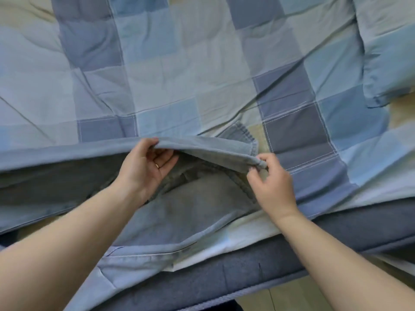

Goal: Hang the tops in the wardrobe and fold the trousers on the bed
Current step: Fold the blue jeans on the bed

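Light blue denim trousers [190, 212] lie along the near edge of the bed, stretching off to the left. My left hand [146, 167] grips the lifted upper edge of the fabric between thumb and fingers, palm facing me. My right hand [269, 182] pinches the same raised edge at its right corner, by the stitched waistband [244, 134]. The held layer hangs above the lower layer of denim.
A blue and pale checked quilt [179, 75] covers the bed. A light blue pillow [390, 63] lies at the right. The dark blue padded bed frame [247, 272] runs along the near side, with wooden floor below it.
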A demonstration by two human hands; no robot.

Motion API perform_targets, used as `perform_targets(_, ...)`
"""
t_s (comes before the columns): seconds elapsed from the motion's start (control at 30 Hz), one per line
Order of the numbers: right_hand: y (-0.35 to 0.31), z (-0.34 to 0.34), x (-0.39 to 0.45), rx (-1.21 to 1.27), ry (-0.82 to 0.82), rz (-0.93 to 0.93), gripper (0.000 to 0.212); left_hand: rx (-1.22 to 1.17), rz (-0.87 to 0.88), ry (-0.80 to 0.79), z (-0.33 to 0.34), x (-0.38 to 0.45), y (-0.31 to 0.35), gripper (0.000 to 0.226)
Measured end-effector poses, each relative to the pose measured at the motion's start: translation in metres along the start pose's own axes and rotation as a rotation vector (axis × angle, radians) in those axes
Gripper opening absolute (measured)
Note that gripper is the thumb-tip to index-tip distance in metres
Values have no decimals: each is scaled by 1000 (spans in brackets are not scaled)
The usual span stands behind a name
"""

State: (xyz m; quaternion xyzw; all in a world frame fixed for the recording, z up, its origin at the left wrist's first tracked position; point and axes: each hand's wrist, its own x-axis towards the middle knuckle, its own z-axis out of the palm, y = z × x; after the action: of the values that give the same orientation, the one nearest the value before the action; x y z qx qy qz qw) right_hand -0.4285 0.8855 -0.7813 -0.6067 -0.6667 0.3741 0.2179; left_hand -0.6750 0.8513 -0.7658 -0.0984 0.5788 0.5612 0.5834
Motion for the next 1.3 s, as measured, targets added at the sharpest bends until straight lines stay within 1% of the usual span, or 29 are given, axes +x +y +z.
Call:
perform_targets(0.07,-28,-8,35,126,109,-36,8,17,63,-12,25,14,26,18)
perform_targets(0.13,-54,-14,75,185,169,-107,9,35,105,-9,48,28,48,21)
perform_targets(0.23,-83,-17,135,205,163,-164,13,23,143,9,69,51,73,23)
perform_targets(0.33,-100,-11,188,109,137,-137,21,90,160,-43,79,75,86,16)
perform_targets(0.4,-100,-3,212,48,60,-19,33,190,160,-80,83,88,88,22)
perform_targets(0.47,-87,7,224,-50,-72,128,46,258,171,-79,82,96,81,33)
perform_targets(0.5,-76,13,223,-117,-147,195,51,281,172,-65,79,97,76,33)
perform_targets(0.57,-50,23,205,-193,-279,308,59,358,171,-33,65,94,60,19)
perform_targets(0.63,-26,33,181,-155,-341,369,61,483,165,-12,45,85,39,10)
perform_targets(0.7,-9,40,163,-150,-310,376,59,583,144,16,23,72,16,10)
perform_targets(0.77,1,46,155,-278,-240,339,57,724,152,22,1,57,-4,14)
perform_targets(0.8,3,48,152,-309,-217,340,54,863,181,12,-10,51,-12,15)
perform_targets(0.83,5,49,151,-289,-203,352,48,1026,216,-1,-21,45,-18,15)
perform_targets(0.9,12,47,147,-108,-143,371,30,1284,270,-10,-35,33,-28,13)
perform_targets(0.93,16,44,144,-3,-65,382,24,1347,287,-17,-39,28,-31,11)
perform_targets(1.0,26,38,132,153,90,405,25,1416,306,-20,-42,25,-36,2)
perform_targets(1.03,31,37,123,187,107,426,29,1437,306,-19,-42,26,-37,9)
perform_targets(1.07,37,36,109,186,73,462,33,1442,283,-26,-40,27,-38,18)
perform_targets(1.1,43,36,93,158,2,500,37,1435,256,-32,-37,30,-37,25)
perform_targets(1.2,54,31,39,55,-310,548,44,1423,147,-33,-25,41,-32,38)
perform_targets(1.23,55,27,24,21,-409,538,45,1447,110,-44,-22,43,-30,37)
perform_targets(1.27,55,23,13,-25,-498,526,42,1497,89,-71,-17,45,-28,30)
perform_targets(1.3,53,19,1,-73,-565,509,34,1581,82,-106,-14,45,-27,22)
